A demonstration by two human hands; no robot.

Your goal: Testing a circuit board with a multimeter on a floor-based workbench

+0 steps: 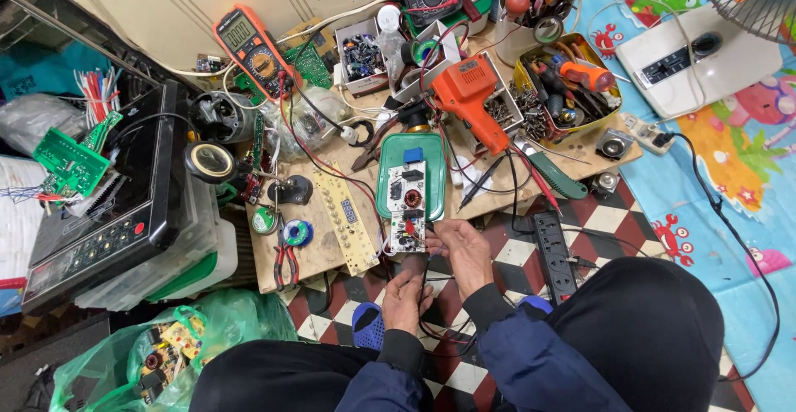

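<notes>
Below, a cluttered wooden bench [319,250] over checkered floor [514,250]; both hands' grips pinch the circuit board [408,205].

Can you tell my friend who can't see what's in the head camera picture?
Two hands, left hand and right hand, touch a white circuit board lying on a green tray. The cluttered wooden bench also holds an orange glue gun and a multimeter.

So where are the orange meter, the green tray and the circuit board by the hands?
orange meter [251,50], head view, its dial.
green tray [386,148], head view, upper left rim.
circuit board [408,205], head view, its middle.
</notes>
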